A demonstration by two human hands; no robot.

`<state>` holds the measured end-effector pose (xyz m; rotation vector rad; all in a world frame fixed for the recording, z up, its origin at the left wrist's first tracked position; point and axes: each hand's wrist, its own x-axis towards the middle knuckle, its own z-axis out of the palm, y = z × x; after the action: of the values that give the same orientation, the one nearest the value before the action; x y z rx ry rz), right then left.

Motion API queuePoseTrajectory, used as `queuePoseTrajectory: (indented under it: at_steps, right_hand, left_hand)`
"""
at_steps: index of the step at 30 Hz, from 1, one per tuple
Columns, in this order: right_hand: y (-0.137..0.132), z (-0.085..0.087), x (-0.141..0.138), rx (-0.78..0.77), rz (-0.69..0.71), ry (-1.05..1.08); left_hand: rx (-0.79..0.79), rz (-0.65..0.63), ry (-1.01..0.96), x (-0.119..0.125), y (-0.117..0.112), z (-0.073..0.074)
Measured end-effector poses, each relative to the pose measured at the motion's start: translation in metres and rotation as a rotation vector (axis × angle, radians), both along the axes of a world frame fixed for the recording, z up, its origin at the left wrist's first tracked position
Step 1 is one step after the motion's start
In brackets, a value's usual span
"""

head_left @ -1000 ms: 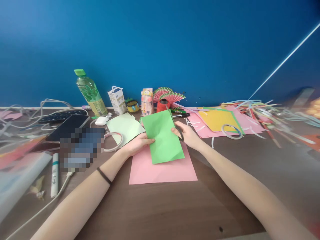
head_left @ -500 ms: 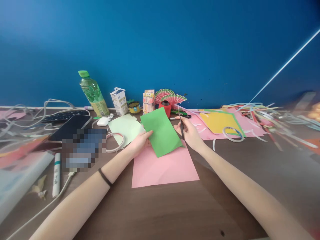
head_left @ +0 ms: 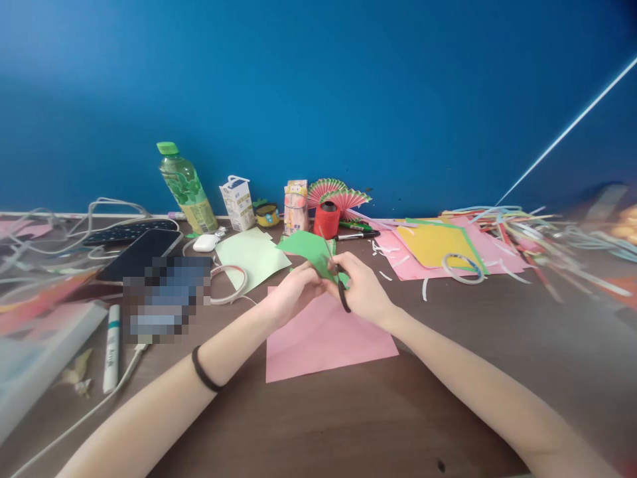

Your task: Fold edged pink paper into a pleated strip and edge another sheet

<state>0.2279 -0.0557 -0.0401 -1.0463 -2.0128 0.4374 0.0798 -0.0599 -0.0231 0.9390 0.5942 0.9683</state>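
Note:
My left hand (head_left: 297, 287) is closed on a sheet of green paper (head_left: 304, 245), which is bent and tilted away from me. My right hand (head_left: 363, 289) holds scissors (head_left: 342, 292) with black handles, their blades up against the paper. Both hands nearly touch at the paper's near edge, and my fingers hide part of the cut area. Under them a pink sheet (head_left: 323, 345) lies on the table. Left of the green paper rests a pale green sheet (head_left: 251, 259).
Along the wall stand a green bottle (head_left: 185, 189), a milk carton (head_left: 239, 202), a red thread spool (head_left: 327, 219) and a folded paper fan (head_left: 343, 198). Yellow paper (head_left: 428, 242) and a tape roll (head_left: 464, 269) lie right. A marker (head_left: 112, 348) and a phone (head_left: 142, 255) are left.
My hands have come together, the right one moving left with the scissors to the green paper. The green paper has turned from facing me to bent and tilted. The pink sheet has shifted slightly.

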Motion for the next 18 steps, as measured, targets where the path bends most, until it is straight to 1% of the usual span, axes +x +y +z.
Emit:
queuePoseTrajectory:
  at_steps: [2, 3, 6, 8, 9, 11, 14, 16, 18]
  right_hand:
    - [0.001, 0.002, 0.002, -0.051, -0.006, 0.093]
    - [0.002, 0.003, 0.004, -0.08, -0.009, 0.144]
    - [0.003, 0.007, 0.006, -0.184, 0.03, 0.322]
    - [0.004, 0.007, 0.007, -0.249, 0.093, 0.417]
    - [0.005, 0.007, 0.006, -0.279, 0.119, 0.436]
    - [0.006, 0.007, 0.006, -0.323, 0.146, 0.437]
    - [0.007, 0.004, 0.004, -0.371, 0.186, 0.383]
    - [0.008, 0.002, 0.004, -0.356, 0.194, 0.328]
    - [0.008, 0.001, 0.004, -0.31, 0.163, 0.278]
  left_hand:
    - [-0.004, -0.006, -0.016, -0.001, 0.001, -0.001]
    - [-0.008, 0.021, -0.018, -0.002, 0.003, -0.003]
    - [-0.013, 0.184, 0.002, -0.005, 0.008, -0.007]
    - [-0.016, 0.244, 0.012, -0.007, 0.012, -0.009]
    - [-0.021, 0.24, 0.009, -0.008, 0.013, -0.011]
    - [-0.036, 0.192, 0.003, -0.009, 0.015, -0.013]
    - [-0.042, 0.125, 0.012, -0.01, 0.015, -0.014]
    - [-0.045, 0.103, 0.011, -0.008, 0.013, -0.014]
    - [-0.055, 0.088, -0.006, -0.006, 0.01, -0.013]
